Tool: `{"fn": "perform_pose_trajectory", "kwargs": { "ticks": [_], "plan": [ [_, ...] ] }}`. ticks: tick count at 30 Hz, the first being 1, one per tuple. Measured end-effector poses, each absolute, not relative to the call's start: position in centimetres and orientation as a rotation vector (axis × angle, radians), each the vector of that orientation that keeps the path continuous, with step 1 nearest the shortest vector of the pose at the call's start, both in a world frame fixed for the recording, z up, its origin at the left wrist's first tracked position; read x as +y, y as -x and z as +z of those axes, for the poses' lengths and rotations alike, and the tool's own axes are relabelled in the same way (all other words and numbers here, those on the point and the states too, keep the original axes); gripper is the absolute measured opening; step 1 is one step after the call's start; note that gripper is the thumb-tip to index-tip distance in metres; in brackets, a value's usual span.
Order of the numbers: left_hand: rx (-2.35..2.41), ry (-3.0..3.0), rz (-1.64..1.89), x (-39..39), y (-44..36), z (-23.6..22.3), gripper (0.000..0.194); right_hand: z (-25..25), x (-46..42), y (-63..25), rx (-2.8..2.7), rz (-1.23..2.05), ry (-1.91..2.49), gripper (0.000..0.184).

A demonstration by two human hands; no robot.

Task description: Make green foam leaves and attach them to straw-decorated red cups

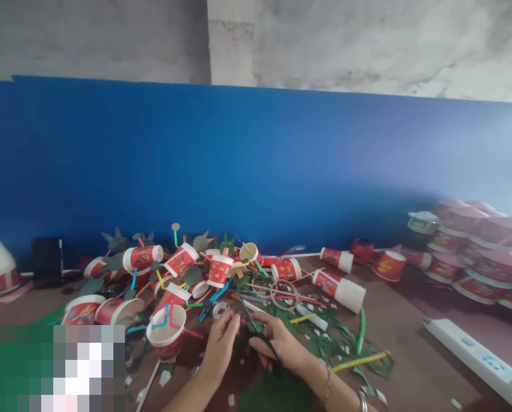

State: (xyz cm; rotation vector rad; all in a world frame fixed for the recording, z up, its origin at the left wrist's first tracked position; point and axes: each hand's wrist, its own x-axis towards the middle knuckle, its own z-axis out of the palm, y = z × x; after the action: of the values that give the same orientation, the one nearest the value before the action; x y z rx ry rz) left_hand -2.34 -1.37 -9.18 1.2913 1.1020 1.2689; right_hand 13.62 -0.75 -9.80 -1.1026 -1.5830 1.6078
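Black-handled scissors (274, 349) are in my right hand (282, 342), its fingers wrapped round the handles, with the blades pointing up and away. My left hand (221, 343) is closed beside them, thumb and fingers pressed together; what it pinches is too small to make out. Under my right wrist lies a sheet of green paper (277, 395). Left of my left hand stands a red and white paper cup (165, 337) with bent blue and pink straws. Just beyond my fingertips is a roll of clear tape (220, 311).
Many red paper cups with straws and paper discs, such as this cup (220, 270), pile up toward the blue wall (247, 166). Green paper scraps (337, 337) litter the brown table to the right. A white power strip (471, 355) and stacked pink-topped cups (488, 246) stand far right.
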Motion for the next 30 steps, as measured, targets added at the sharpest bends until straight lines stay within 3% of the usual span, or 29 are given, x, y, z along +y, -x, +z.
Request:
{"fn": "perform_pose_trajectory", "kwargs": {
  "ticks": [30],
  "plan": [
    [1.031,-1.427,1.191,-0.9,3.0,-9.8,0.032,-9.9,-0.8,-13.7,-1.573,1.678,1.089,0.068]
  ]
}}
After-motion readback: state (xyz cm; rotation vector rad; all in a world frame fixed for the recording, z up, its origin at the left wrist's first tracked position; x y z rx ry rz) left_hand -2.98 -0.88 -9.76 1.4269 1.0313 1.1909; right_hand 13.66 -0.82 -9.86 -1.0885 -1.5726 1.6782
